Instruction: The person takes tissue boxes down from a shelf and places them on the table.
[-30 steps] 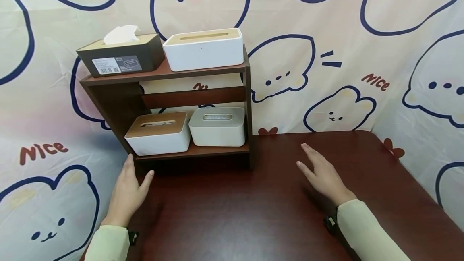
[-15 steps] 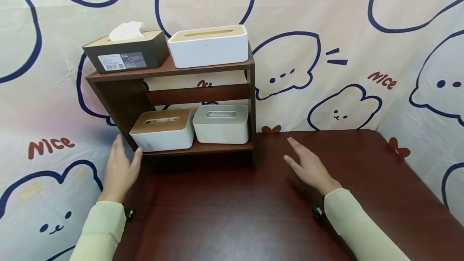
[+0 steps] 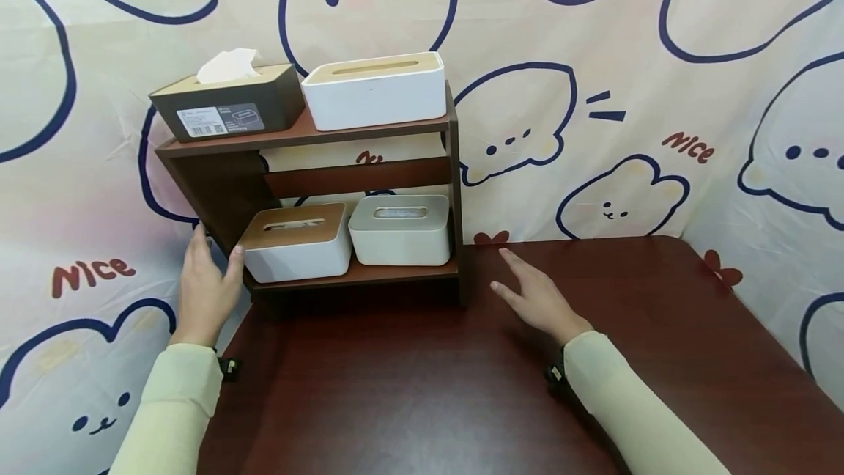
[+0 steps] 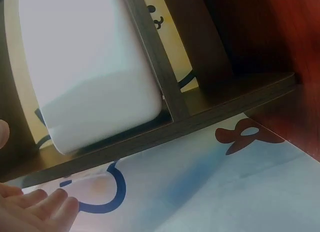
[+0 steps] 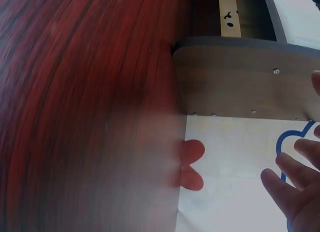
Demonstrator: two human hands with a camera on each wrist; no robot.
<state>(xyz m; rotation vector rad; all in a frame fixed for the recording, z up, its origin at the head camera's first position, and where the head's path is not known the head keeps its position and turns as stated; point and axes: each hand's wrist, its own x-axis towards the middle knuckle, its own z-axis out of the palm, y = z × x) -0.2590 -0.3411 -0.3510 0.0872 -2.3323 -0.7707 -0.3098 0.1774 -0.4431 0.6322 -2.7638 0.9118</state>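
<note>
Dark-brown wooden shelf (image 3: 359, 177) stands far left on the table (image 3: 382, 387), its two levels carrying four tissue boxes (image 3: 297, 261) flat, seemingly so their slots face upward, with the left hand (image 3: 206, 288) just beside it and right hand (image 3: 539, 300) near its right side, fingers extended, grasping nothing.

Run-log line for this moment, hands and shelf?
shelf: on table, two tissue boxes per level | left hand: at shelf's left side, contact unclear | right hand: empty, right of shelf, apart
</note>
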